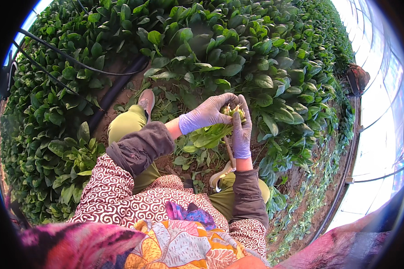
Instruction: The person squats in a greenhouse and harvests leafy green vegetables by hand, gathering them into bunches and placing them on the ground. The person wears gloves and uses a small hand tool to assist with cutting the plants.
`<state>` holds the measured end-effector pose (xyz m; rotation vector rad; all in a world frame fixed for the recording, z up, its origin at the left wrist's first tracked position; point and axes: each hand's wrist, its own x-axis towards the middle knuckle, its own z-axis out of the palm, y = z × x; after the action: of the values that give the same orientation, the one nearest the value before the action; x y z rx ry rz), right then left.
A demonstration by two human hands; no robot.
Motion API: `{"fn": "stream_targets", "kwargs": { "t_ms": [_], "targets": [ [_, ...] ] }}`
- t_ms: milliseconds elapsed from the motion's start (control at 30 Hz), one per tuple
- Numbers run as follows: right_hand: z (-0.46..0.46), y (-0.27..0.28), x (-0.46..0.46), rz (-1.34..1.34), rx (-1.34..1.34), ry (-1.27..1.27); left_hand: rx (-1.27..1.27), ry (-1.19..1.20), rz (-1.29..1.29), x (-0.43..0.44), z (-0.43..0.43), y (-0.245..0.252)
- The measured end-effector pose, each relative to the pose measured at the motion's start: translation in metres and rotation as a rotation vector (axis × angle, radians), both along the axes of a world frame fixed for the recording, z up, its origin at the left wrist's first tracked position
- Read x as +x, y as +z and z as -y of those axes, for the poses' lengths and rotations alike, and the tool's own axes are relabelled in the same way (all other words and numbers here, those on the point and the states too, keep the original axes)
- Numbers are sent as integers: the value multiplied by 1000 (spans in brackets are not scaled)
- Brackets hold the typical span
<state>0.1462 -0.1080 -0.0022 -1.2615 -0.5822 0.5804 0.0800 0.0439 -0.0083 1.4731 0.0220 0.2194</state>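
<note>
Both my hands wear thin purple gloves, soiled grey at the fingers. Between them is a bunch of leafy greens, likely spinach (208, 134), its cut root ends turned up and its leaves hanging down to the left. My left hand (212, 112) closes round the stems from the left. On the right, my right hand (242, 124) holds the root ends, with thumb and fingers against them. A thin wooden handle (229, 151) slants down below my right hand; its far end is hidden, and whether the hand grips it cannot be told.
Dense leafy plants (195, 43) stand in front and on both sides. A black pipe (118, 90) and a thin black hose (70, 59) run at the left. Loose leaves lie on the soil between my shoes. A dark bag-like thing (357, 79) is by the plastic wall (380, 141).
</note>
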Motion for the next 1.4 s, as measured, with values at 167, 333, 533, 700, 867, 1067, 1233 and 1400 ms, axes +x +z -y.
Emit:
{"fn": "stream_targets", "kwargs": {
  "t_ms": [167, 333, 533, 700, 867, 1067, 1233, 1400],
  "targets": [
    [10, 2, 11, -236, -25, -195, -27, 72, -54, -1, -6, 2],
    [9, 1, 13, -230, -4, -76, 100, -17, 36, -1, -6, 5],
    [13, 1, 12, -263, 14, -77, 136, 64, -79, -1, -7, 3],
    [12, -4, 7, -337, 10, 104, 207, 156, 97, 5, 0, -1],
    [9, -2, 5, -186, -61, 203, -4, -73, -60, 4, -3, -6],
    [17, -2, 12, -232, -64, 321, -181, -101, -132, -2, -10, 1],
    [25, -19, 19, -204, -302, 510, -398, -155, -142, -3, -11, 8],
    [25, -37, 13, -359, -363, 628, -615, -194, -137, -4, -10, 8]
  ]
}}
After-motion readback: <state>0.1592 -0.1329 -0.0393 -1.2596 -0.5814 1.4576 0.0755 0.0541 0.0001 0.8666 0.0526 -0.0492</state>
